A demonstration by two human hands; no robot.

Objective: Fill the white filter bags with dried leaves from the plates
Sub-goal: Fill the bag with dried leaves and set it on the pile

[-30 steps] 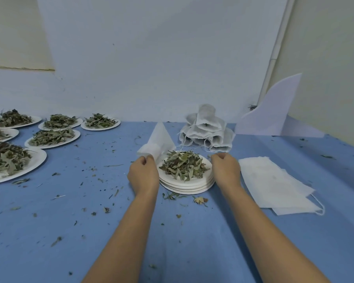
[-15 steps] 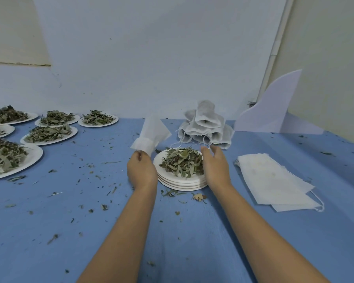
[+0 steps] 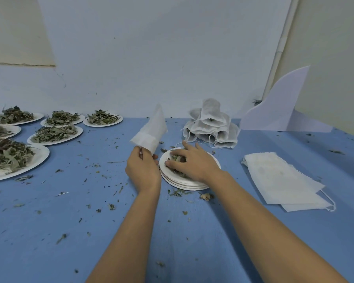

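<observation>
My left hand (image 3: 143, 170) pinches the lower edge of a white filter bag (image 3: 150, 131), which stands up and leans away from me. Just to its right is a stack of white paper plates (image 3: 214, 160) with dried leaves on the top one. My right hand (image 3: 192, 162) lies over that pile, fingers curled down into the leaves (image 3: 175, 158) and hiding most of them. Behind the stack, several filled filter bags (image 3: 211, 127) are heaped near the wall.
Several plates of dried leaves (image 3: 55, 133) sit at the left on the blue table (image 3: 70, 221). A flat pile of empty filter bags (image 3: 282, 180) lies at the right. A white foam sheet (image 3: 278, 107) leans in the back right corner. Leaf crumbs are scattered about.
My right hand moved from the plate's right rim onto the leaf pile and curled into it. The left hand raised the filter bag a little and kept hold of it.
</observation>
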